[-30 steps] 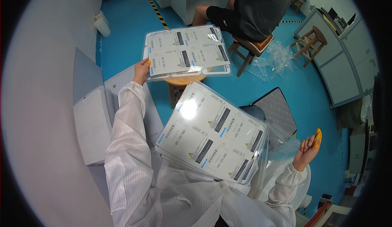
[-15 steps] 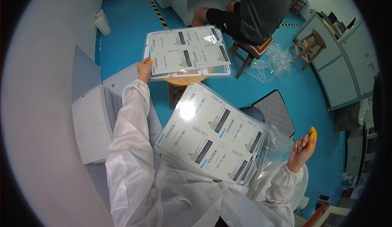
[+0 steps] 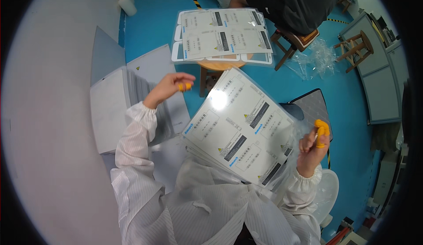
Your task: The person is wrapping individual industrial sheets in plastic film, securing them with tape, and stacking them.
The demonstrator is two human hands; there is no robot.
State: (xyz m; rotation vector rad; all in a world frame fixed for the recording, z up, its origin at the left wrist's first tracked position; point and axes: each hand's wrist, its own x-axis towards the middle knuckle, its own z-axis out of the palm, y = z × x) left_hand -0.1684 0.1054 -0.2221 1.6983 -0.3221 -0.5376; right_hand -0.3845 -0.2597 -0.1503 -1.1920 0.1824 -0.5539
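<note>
A stack of glossy printed label sheets [image 3: 246, 126] lies tilted across my lap, with light glare near its top left. Over the gap left of this stack hovers my left hand [image 3: 169, 88], fingers stretched out and holding nothing, an orange finger cot on it. Beside the stack's right corner is my right hand [image 3: 313, 152], its fingers curled in, with orange cots on the thumb and forefinger; nothing shows between them. A printed sheet [image 3: 227, 36] rests on other clear-edged sheets on a round wooden stool [image 3: 220, 64] ahead.
A thick pile of white sheets [image 3: 110, 113] stands at left by the wall. A seated person [image 3: 304, 7] is ahead on a wooden stool. Crumpled clear film [image 3: 315, 60] lies on the blue floor near another stool [image 3: 357, 49]. Grey cabinets [image 3: 379, 77] stand at right.
My left hand has let go of the sheet on the stool and drawn back toward me. My right hand has moved closer to the stack, its forefinger bending in toward the thumb.
</note>
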